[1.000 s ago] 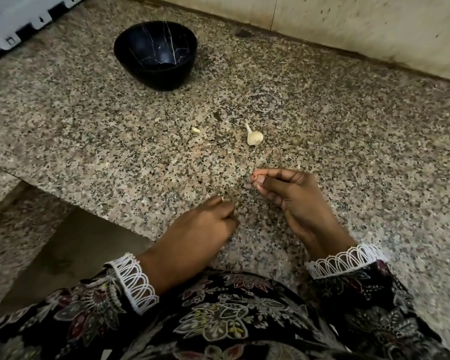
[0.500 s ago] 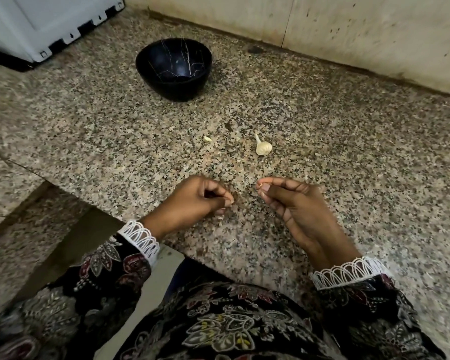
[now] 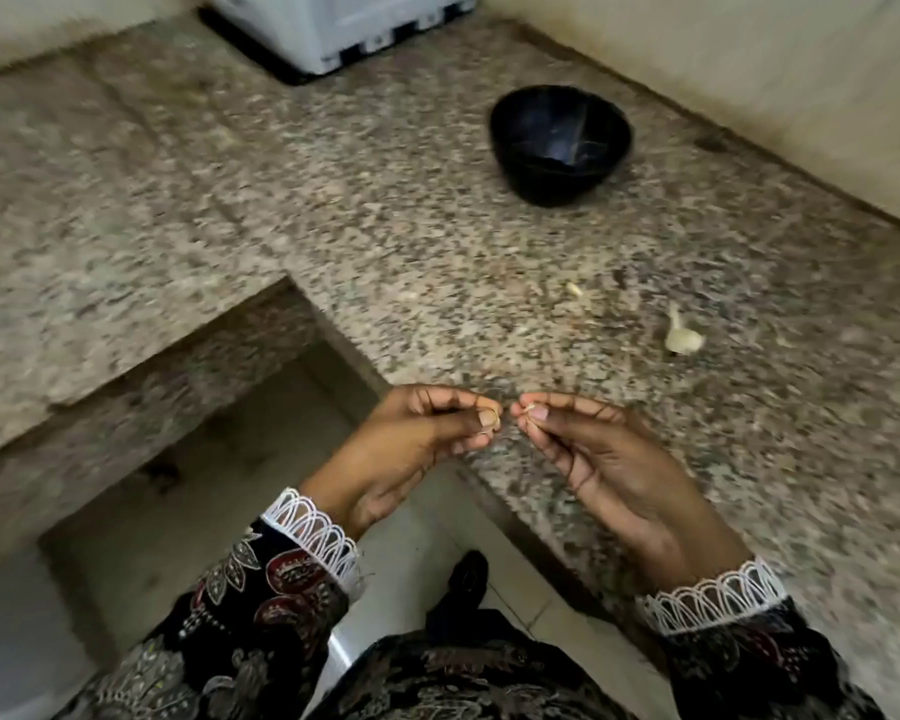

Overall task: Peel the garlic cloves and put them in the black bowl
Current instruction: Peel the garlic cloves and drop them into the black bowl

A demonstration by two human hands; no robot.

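The black bowl (image 3: 559,142) stands on the speckled granite counter (image 3: 385,241), far from both hands; nothing shows inside it. My right hand (image 3: 598,459) pinches a small pale garlic clove (image 3: 530,407) at its fingertips, just over the counter's front edge. Facing it fingertip to fingertip, my left hand (image 3: 422,444) has its fingers curled, and thumb and forefinger seem to pinch a thin strip of garlic skin. An unpeeled clove with a stalk (image 3: 684,340) lies on the counter to the right of the hands. A small pale scrap (image 3: 573,289) lies nearer the bowl.
A white appliance (image 3: 333,28) sits at the back of the counter against the wall. The counter has an inner corner (image 3: 292,283) to the left of the hands, with the floor below. A tiled wall runs behind the bowl.
The view has swung left, so bowl and cloves now sit to the right. My left hand has risen from the counter and met my right hand at the fingertips.
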